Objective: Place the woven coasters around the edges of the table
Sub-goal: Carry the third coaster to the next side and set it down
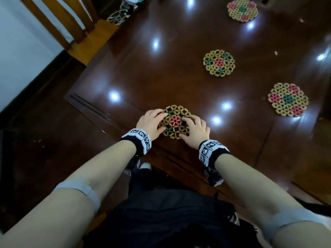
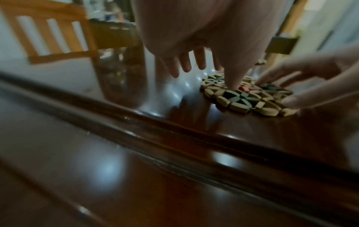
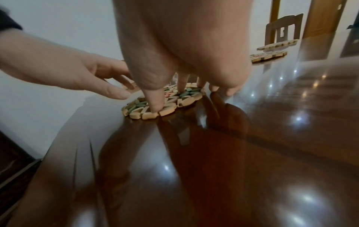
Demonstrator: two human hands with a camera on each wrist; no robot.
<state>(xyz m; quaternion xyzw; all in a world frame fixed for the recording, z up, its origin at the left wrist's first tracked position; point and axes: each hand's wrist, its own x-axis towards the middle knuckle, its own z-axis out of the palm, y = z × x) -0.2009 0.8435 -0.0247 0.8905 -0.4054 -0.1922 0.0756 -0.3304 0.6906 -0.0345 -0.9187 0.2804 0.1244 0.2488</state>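
A wooden chair (image 1: 71, 27) stands beside tangled white cables (image 1: 120, 14) on the floor.

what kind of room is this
Probably a home dining room: a glossy dark wooden table, a wooden chair pulled up to it, and woven coasters laid out on top.

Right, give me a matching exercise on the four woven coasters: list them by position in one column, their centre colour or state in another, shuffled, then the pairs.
Things:
1. Nearest coaster
2. Middle coaster
3. Right coaster
4. Farthest coaster

States:
A. Teal centre, pink flowers around it, free on the table
B. Pink centre, nobody touching it
C. Under the fingers of the left hand and right hand
D. By the top of the head view, blurred

Pairs: 1-C, 2-B, 3-A, 4-D
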